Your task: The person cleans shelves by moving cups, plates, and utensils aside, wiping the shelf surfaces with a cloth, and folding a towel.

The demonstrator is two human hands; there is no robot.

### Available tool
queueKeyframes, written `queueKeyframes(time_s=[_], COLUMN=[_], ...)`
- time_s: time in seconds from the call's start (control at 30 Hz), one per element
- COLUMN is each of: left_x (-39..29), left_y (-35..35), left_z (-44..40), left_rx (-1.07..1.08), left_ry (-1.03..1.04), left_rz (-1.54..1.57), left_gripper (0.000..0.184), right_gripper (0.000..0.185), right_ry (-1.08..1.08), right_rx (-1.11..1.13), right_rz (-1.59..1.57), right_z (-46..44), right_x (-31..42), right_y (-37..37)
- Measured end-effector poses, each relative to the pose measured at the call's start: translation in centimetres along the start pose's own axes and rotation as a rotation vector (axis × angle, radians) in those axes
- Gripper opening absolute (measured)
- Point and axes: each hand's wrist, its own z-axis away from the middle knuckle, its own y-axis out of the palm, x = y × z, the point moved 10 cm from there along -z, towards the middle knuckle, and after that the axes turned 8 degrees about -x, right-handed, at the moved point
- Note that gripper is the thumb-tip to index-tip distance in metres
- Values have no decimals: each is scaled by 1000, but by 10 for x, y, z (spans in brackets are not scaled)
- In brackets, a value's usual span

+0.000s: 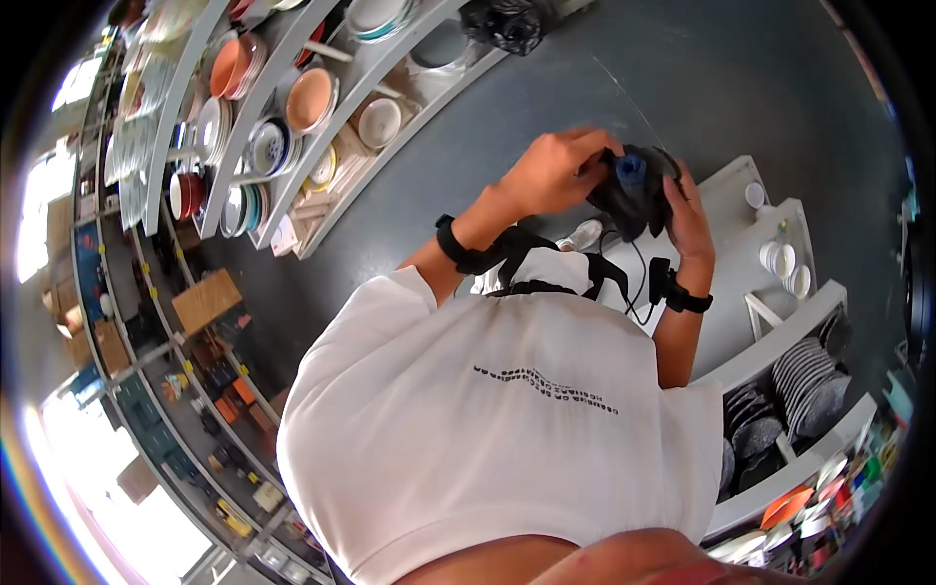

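A dark, black object with a round blue patch (pixel 632 200) is between my two hands in front of my body; I cannot make out its exact kind. My left hand (pixel 561 168) has its fingers curled and pinched at the object's left upper edge. Around the right side of it, my right hand (pixel 690 216) is closed, with the fingertips against the black surface. Black bands are on both wrists. Below the object hang a black strap and a thin cable (pixel 639 283).
Shelves of stacked bowls and plates (pixel 310 99) curve along the upper left. A black plastic bag (pixel 507 23) is at the top. On the right, a white shelf unit (pixel 717 255) holds white cups (pixel 777 258) and, lower, dark plates (pixel 811 390). Grey floor (pixel 721 78) shows beyond my hands.
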Motion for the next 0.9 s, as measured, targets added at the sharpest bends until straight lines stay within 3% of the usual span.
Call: queueKeyframes(time_s=[0.07,0.1,0.17,0.2,0.23,0.3,0.33,0.43,0.5,0.57,0.63,0.67,0.7,0.77,0.8,0.83,0.9], left_x=[23,44,139,193,195,182,164,205,235,247,210,228,244,234,218,196,209], left_y=[-50,-56,-79,-69,-77,-87,-103,-130,-132,-163,-192,-195,-194,-180,-190,-204,-219], left_z=[7,12,31,46,58,55,56,61,67,46,48,48,56,47,43,46,47], left_rx=[-270,-287,-413,-272,-279,-231,-317,-409,-396,-402,-466,-492,-491,-211,-310,-395,-450], left_ry=[-24,-35,-423,-552,-566,-453,-462,-466,-560,-597,-496,-461,-460,-419,-293,-353,-371], left_rz=[42,41,-108,-297,-286,-96,144,-39,105,171,220,168,170,-28,25,122,-66], left_gripper=[32,32,31,31,31,29,27,31,34,38,45,41,41,35,30,30,30], right_gripper=[34,34,36,40,40,40,40,39,38,38,40,40,40,39,36,36,36], right_ry=[-43,-39,-204,-221,-217,-478,-500,-467,-397,-390,-408,-326,-326,-324,-91,-115,-89], right_rx=[-165,-149,-229,-235,-224,-46,-40,-37,10,54,-177,-183,-185,-85,-72,-79,-255], right_rz=[152,162,455,699,713,874,593,828,903,900,323,738,739,991,644,620,288], right_z=[-21,-36,-82,-97,-91,-72,-60,-128,-120,-136,-103,-120,-129,-130,-120,-130,-103], right_x=[6,-2,-18,-38,-35,15,44,-36,-30,-9,19,0,-16,-28,-35,-20,-10], right_y=[6,14,22,32,47,124,149,134,139,189,189,180,176,199,201,222,209])
